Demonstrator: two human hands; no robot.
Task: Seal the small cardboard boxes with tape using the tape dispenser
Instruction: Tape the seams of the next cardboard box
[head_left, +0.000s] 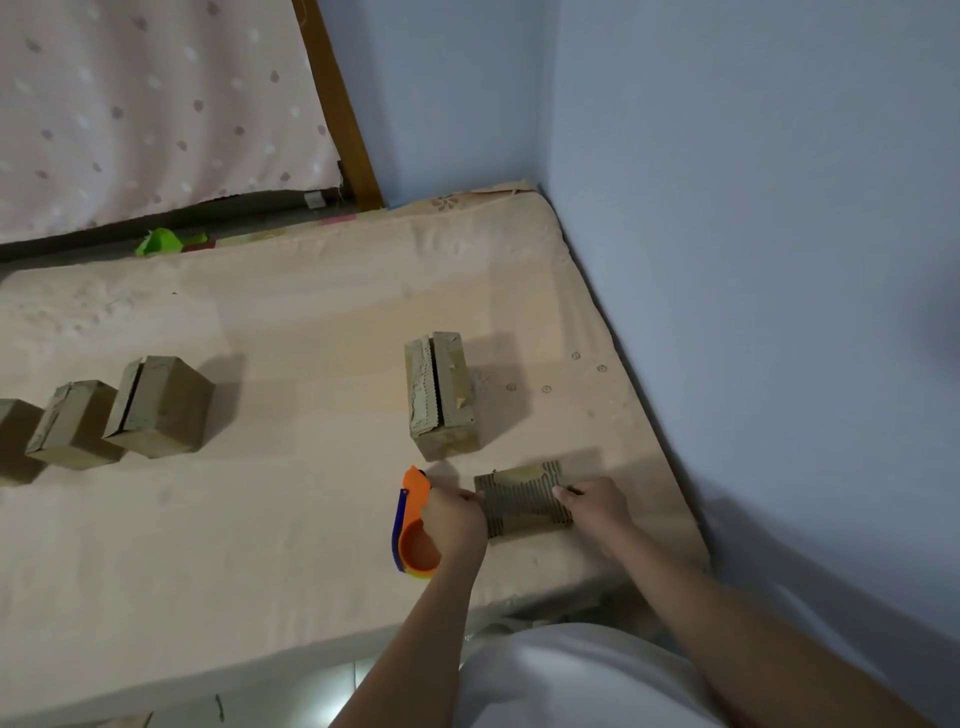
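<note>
Nearest the person, at the right edge of the mattress (291, 519), the left hand (453, 525) is wrapped around the orange tape dispenser (413, 525), its nose pointing away and its body just beside the left side of a small box with a ribbed top (522, 501). The right hand (592, 503) rests on that box's right side, fingers curled at its upper edge and steadying it. This is the box being worked on, and whether any fresh tape already lies across it cannot be told; a pale patch shows at its far edge, but its nature is unclear. Just beyond it stands a taller box (441, 395) whose top flaps meet along a ragged, open-looking seam, so it appears unsealed. Farther left, well apart from these two, a row of three more boxes runs toward the frame edge: the rightmost box (158, 405) shows a dark gap along its top, the middle box (72, 423) has a rough top, and the leftmost box (13, 439) is cut off by the frame. Judging by these open seams, most of the sealing seems still to be done, with the work at an early stage on the nearest box
</note>
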